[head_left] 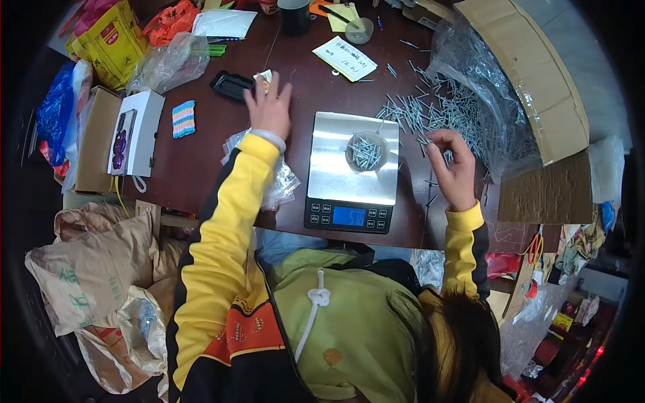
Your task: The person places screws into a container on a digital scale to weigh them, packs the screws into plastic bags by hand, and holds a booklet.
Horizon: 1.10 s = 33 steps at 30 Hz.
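My left hand [270, 111] is open, its fingers spread over the table beside a black plastic tray [233, 86] and a small packet [267, 78]. Clear plastic bags [281, 185] lie partly under my left wrist. To the right, my right hand [457, 171] hovers at the edge of a heap of metal nails [459, 111], thumb and forefinger curved toward each other with a small gap. Between my hands stands a digital scale [322, 161] with a lit blue display [349, 216]. On its plate sits a small round cup [350, 145] of nails [366, 154].
An opened cardboard box [537, 74] with clear plastic lining [497, 101] stands at the right. A handwritten card [344, 58] and black mug [293, 17] are at the back. A phone [121, 140] leans on a white box [144, 131] at left, near a striped pad [183, 119].
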Each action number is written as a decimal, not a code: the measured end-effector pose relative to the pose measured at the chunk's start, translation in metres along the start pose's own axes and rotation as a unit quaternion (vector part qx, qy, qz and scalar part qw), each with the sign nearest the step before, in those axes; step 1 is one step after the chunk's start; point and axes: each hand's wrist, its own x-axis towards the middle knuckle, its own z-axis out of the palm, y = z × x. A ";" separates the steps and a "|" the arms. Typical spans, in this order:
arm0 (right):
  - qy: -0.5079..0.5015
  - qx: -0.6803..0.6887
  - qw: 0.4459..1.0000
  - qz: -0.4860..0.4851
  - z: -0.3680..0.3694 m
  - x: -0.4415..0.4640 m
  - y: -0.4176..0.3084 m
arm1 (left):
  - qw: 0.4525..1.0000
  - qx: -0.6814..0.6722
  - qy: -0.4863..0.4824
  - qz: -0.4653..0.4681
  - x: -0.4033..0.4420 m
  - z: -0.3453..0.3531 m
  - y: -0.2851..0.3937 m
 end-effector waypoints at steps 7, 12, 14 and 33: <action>-0.001 0.007 1.000 0.030 -0.011 -0.021 0.004 | 0.983 0.155 -0.040 0.090 0.015 0.010 -0.036; 0.003 0.029 0.997 0.072 -0.014 -0.024 0.014 | 0.999 -0.029 0.003 0.016 0.014 -0.004 -0.027; -0.024 0.022 0.995 0.091 -0.012 -0.022 0.025 | 0.990 -0.137 0.041 0.010 0.011 -0.022 -0.009; -0.088 -0.031 0.986 0.138 0.051 0.013 0.068 | 0.913 -0.384 -0.035 0.135 -0.014 -0.085 0.080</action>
